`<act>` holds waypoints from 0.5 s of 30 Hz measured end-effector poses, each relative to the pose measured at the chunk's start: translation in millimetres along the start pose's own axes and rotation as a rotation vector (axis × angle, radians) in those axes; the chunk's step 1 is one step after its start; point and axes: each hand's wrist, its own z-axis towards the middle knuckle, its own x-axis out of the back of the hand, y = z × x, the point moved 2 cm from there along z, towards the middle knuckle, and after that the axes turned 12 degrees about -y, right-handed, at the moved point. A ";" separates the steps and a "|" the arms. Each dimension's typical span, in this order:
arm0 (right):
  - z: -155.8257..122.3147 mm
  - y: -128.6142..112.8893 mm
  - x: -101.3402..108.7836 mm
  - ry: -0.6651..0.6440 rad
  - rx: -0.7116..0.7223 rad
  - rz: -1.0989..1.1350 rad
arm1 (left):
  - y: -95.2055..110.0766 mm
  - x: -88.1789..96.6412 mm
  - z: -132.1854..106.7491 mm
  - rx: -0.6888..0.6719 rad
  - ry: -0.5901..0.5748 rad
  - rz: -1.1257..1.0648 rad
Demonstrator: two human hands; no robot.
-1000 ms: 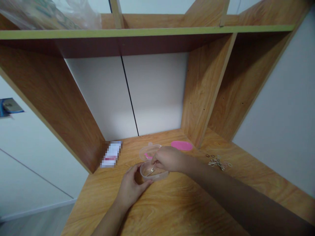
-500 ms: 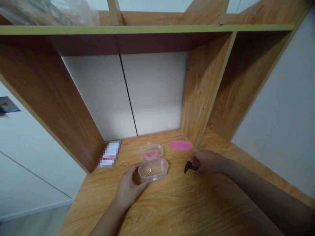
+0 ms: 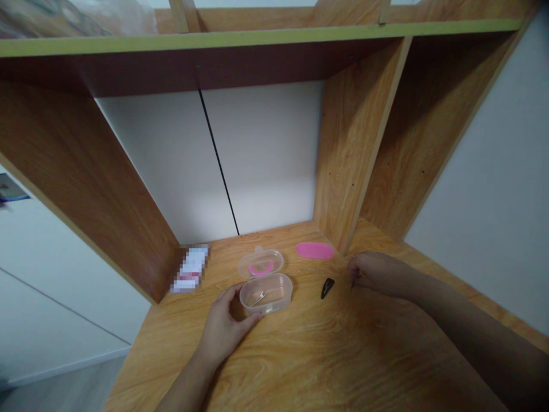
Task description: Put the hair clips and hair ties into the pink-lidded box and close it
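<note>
A small clear plastic box (image 3: 266, 294) stands on the wooden desk (image 3: 317, 355) with a metal hair clip (image 3: 259, 297) inside. Its open lid (image 3: 261, 263), with a pink handle, lies just behind it. My left hand (image 3: 223, 329) cups the box's left side, thumb and fingers against its wall. A black hair clip (image 3: 327, 287) lies loose on the desk to the right of the box. My right hand (image 3: 374, 273) rests further right, a little beyond that clip, fingers curled downward; whatever is under them is hidden.
A pink oval lid (image 3: 314, 250) lies near the upright wooden divider (image 3: 351, 149). A small blurred card (image 3: 191, 268) sits at the back left by the slanted side panel (image 3: 86, 189). A shelf (image 3: 257, 40) runs overhead.
My right hand left the box, where it dropped a metal clip, moved right, set down a black clip and drew further right. My left hand stayed on the box.
</note>
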 end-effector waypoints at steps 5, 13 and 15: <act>9.3 -22.4 3.8 -0.042 0.117 0.048 | -0.3 0.6 0.1 0.004 -0.002 0.014; 19.0 -40.5 -13.3 0.118 0.280 -0.139 | -0.4 0.6 0.5 0.003 0.007 0.003; 15.6 -43.2 -16.8 0.119 0.339 -0.152 | -0.6 0.6 0.8 0.002 0.002 -0.001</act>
